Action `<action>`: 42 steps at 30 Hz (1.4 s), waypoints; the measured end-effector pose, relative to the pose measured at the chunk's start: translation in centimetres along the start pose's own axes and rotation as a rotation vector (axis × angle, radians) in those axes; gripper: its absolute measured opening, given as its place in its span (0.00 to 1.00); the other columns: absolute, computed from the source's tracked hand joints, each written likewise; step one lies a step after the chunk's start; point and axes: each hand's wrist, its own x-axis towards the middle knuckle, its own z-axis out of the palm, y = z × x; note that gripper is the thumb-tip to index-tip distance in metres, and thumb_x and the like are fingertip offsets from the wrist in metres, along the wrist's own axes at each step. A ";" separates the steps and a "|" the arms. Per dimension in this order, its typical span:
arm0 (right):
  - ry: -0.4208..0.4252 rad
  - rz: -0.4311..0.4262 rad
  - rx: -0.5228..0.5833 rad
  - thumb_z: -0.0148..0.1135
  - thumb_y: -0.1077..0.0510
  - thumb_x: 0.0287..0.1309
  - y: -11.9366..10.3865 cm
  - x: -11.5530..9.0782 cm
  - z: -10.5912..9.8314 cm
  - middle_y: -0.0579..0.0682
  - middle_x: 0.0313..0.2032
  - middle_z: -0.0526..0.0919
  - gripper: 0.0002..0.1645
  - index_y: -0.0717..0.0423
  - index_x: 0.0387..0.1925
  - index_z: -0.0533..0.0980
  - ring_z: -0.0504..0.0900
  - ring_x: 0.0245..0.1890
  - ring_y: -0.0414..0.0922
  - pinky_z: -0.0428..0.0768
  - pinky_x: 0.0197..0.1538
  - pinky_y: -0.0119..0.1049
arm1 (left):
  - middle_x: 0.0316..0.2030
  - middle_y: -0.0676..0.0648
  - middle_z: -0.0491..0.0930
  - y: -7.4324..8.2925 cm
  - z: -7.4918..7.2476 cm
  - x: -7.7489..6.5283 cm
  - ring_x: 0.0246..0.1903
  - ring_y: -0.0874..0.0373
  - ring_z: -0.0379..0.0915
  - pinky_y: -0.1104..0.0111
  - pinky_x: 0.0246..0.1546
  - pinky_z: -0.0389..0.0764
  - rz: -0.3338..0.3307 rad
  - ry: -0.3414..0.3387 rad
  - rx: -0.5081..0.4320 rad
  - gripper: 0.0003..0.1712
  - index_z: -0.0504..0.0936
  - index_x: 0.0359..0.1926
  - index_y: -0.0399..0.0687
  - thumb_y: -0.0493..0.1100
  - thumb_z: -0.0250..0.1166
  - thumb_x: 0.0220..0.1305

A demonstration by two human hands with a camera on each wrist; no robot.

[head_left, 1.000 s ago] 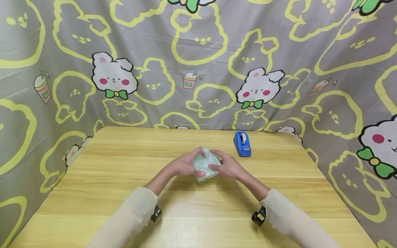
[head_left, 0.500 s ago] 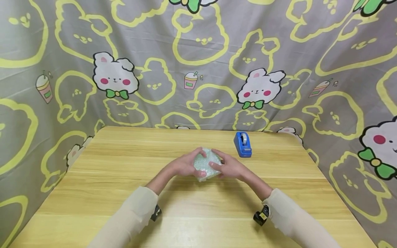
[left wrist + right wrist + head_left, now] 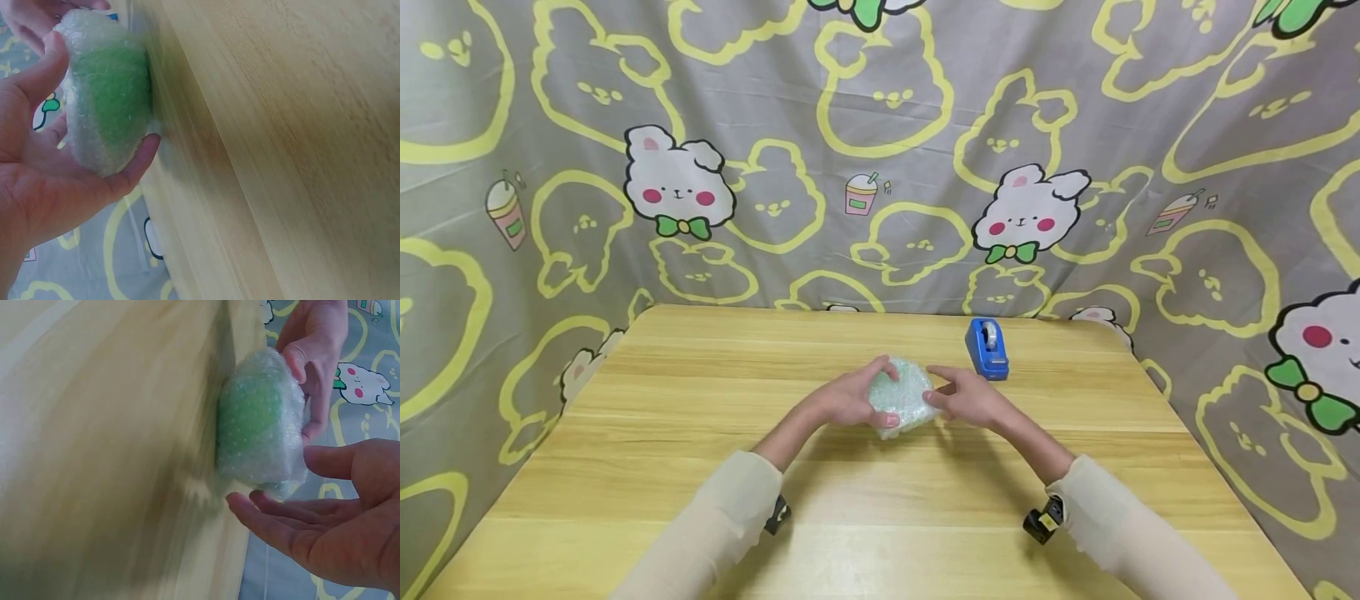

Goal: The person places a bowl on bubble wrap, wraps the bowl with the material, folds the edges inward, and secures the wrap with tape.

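A bundle in clear bubble wrap (image 3: 907, 390), green showing through it, sits at the middle of the table. My left hand (image 3: 848, 400) grips its left side, thumb on the near face and fingers round the far edge and underneath. My right hand (image 3: 972, 402) is at the bundle's right side with fingers mostly straight. In the right wrist view, the right thumb tip comes up to the wrap (image 3: 259, 425), while the other fingers extend below and beside it. What lies inside the wrap is only seen as a green shape.
A blue tape dispenser (image 3: 988, 350) with a clear roll stands behind and right of the bundle. The wooden table (image 3: 880, 542) ends at a grey cartoon-print curtain (image 3: 775, 108) on the back and both sides.
My right hand has loosened from the bundle and drawn back a little to the right, showing more of the wrap. The left hand and the bundle stay in place.
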 end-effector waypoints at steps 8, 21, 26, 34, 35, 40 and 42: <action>0.106 -0.041 0.019 0.66 0.57 0.66 0.7 0.2 0.9 0.67 0.46 0.87 0.32 0.65 0.68 0.71 0.90 0.37 0.51 0.88 0.41 0.46 | 0.63 0.37 0.73 0.1 0.1 0.1 0.57 0.41 0.74 0.47 0.56 0.77 -0.010 0.015 -0.021 0.39 0.68 0.63 0.58 0.49 0.78 0.54; 0.204 -0.015 0.049 0.70 0.57 0.63 1.0 0.4 1.7 0.60 0.39 0.90 0.30 0.59 0.64 0.76 0.89 0.31 0.51 0.87 0.38 0.47 | 0.65 0.35 0.68 0.1 -0.1 0.1 0.58 0.43 0.72 0.51 0.57 0.77 0.023 -0.036 -0.073 0.45 0.62 0.67 0.54 0.53 0.78 0.55; 0.199 -0.018 0.044 0.70 0.57 0.62 1.1 0.5 1.7 0.60 0.38 0.90 0.30 0.60 0.64 0.75 0.89 0.31 0.52 0.87 0.37 0.47 | 0.62 0.37 0.72 0.2 0.2 0.3 0.56 0.44 0.74 0.52 0.55 0.78 0.003 0.012 -0.058 0.45 0.65 0.64 0.55 0.52 0.81 0.51; 0.143 -0.029 0.056 0.68 0.55 0.65 1.2 0.3 1.4 0.61 0.41 0.89 0.32 0.60 0.67 0.73 0.88 0.33 0.51 0.88 0.38 0.47 | 0.62 0.40 0.74 0.0 0.4 0.3 0.56 0.45 0.74 0.51 0.56 0.78 -0.022 0.055 -0.060 0.43 0.69 0.61 0.57 0.53 0.82 0.47; 0.137 -0.029 0.056 0.68 0.55 0.65 1.2 0.3 1.3 0.61 0.41 0.89 0.32 0.60 0.67 0.72 0.88 0.34 0.52 0.88 0.39 0.47 | 0.62 0.40 0.74 0.0 0.4 0.3 0.56 0.45 0.74 0.51 0.56 0.78 -0.021 0.055 -0.059 0.43 0.69 0.61 0.57 0.53 0.82 0.47; 0.119 -0.020 0.035 0.66 0.53 0.66 1.1 0.0 0.8 0.60 0.40 0.89 0.33 0.62 0.68 0.72 0.88 0.34 0.54 0.88 0.41 0.47 | 0.63 0.40 0.74 0.0 0.4 0.4 0.57 0.44 0.74 0.48 0.58 0.77 -0.025 0.051 -0.053 0.42 0.70 0.61 0.59 0.54 0.82 0.47; 0.117 -0.016 0.017 0.65 0.51 0.67 1.0 -0.1 0.5 0.60 0.40 0.88 0.33 0.64 0.68 0.71 0.88 0.35 0.54 0.87 0.41 0.47 | 0.62 0.40 0.75 -0.1 0.4 0.5 0.58 0.44 0.73 0.48 0.58 0.76 -0.029 0.052 -0.050 0.42 0.70 0.60 0.59 0.54 0.82 0.47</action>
